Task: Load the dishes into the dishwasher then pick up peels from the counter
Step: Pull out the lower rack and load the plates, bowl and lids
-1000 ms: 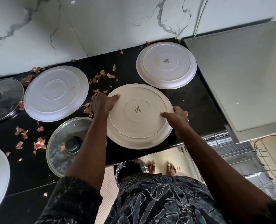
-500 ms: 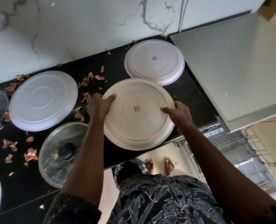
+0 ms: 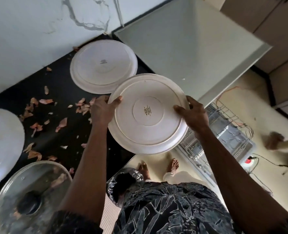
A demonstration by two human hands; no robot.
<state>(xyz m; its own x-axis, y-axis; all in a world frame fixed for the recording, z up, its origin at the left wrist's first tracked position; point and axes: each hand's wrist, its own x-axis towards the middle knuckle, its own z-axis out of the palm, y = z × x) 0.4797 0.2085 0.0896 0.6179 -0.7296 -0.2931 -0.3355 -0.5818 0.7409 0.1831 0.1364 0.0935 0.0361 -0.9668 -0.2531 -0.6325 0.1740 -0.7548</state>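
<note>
I hold a cream plate [image 3: 148,130], upside down, lifted off the black counter [image 3: 65,78] and out over its front right edge. My left hand [image 3: 102,110] grips its left rim and my right hand [image 3: 194,115] grips its right rim. A second upturned plate [image 3: 102,66] lies behind it on the counter. A third plate [image 3: 1,141] lies at the far left. A glass lid [image 3: 28,196] sits at the near left. Onion peels [image 3: 38,125] are scattered across the counter. The dishwasher's wire rack [image 3: 224,130] is pulled out low at the right.
The dishwasher's white top [image 3: 182,41] stands right of the counter. A foil-lined bin [image 3: 123,181] sits on the floor at my feet. Another person's hand [image 3: 275,141] shows at the far right, near a cable and red plug [image 3: 248,161].
The plate has come up off the counter and moved right, toward the dishwasher rack, with both hands still on its rim. The view has swung right.
</note>
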